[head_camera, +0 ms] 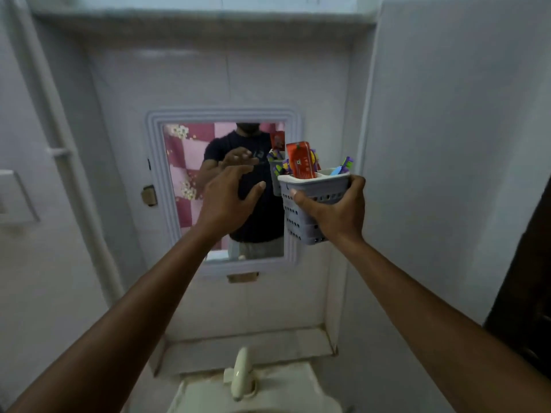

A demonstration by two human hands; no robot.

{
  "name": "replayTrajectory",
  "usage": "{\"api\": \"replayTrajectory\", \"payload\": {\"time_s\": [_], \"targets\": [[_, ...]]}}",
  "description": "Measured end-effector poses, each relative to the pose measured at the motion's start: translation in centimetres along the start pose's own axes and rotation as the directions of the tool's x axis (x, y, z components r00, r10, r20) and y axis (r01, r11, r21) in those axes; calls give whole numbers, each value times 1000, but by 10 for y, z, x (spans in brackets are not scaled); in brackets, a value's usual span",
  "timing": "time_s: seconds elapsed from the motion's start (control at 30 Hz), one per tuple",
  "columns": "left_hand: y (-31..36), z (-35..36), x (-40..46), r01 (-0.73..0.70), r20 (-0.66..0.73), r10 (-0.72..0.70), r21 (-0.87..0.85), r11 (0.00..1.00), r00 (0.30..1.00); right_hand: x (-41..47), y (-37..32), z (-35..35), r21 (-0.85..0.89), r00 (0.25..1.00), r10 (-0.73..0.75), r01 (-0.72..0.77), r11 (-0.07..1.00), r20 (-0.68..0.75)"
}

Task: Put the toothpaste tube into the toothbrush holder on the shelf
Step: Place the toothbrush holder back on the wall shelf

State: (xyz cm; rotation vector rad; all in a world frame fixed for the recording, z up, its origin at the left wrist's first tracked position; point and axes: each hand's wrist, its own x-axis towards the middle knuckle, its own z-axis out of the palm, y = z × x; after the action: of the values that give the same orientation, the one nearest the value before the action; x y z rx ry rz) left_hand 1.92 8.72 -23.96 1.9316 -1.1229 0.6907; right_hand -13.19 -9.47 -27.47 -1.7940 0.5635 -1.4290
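Observation:
My right hand (334,213) grips a white perforated toothbrush holder (301,216), held up in the air in front of the mirror's right edge. A red toothpaste tube (301,160) stands upright in the holder's middle compartment, its crimped end on top. Several toothbrushes (343,166) with purple and blue handles stick out beside the tube. My left hand (231,195) hovers just left of the holder, fingers spread, holding nothing and not touching it.
A white-framed mirror (223,117) hangs on the tiled wall and reflects a person and the holder. Below are a ledge (247,347), a tap (241,374) and a basin (298,391). A pipe (59,150) runs down the left wall. A dark door (524,287) is at right.

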Motion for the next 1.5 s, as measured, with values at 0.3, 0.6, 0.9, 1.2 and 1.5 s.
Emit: {"api": "replayTrajectory", "payload": {"time_s": [0.3,0.6,0.9,1.2,1.5], "targets": [[68,-52,97,-112,-158,125,85,990,980,92,-102,-40,66,985,-153,158,985,-80],[95,-85,199,-202,-389,285,241,949,876,159,-202,-72,126,968,-185,208,970,-171],[71,-66,241,-81,-398,210,318,945,893,206,-265,-72,72,929,-263,291,954,-262],[67,-64,247,-84,-454,241,340,937,858,261,-287,-25,2,920,-306,316,949,-245],[65,-61,247,-85,-470,260,362,928,843,273,-251,17,-272,992,-118,125,954,42]]}}
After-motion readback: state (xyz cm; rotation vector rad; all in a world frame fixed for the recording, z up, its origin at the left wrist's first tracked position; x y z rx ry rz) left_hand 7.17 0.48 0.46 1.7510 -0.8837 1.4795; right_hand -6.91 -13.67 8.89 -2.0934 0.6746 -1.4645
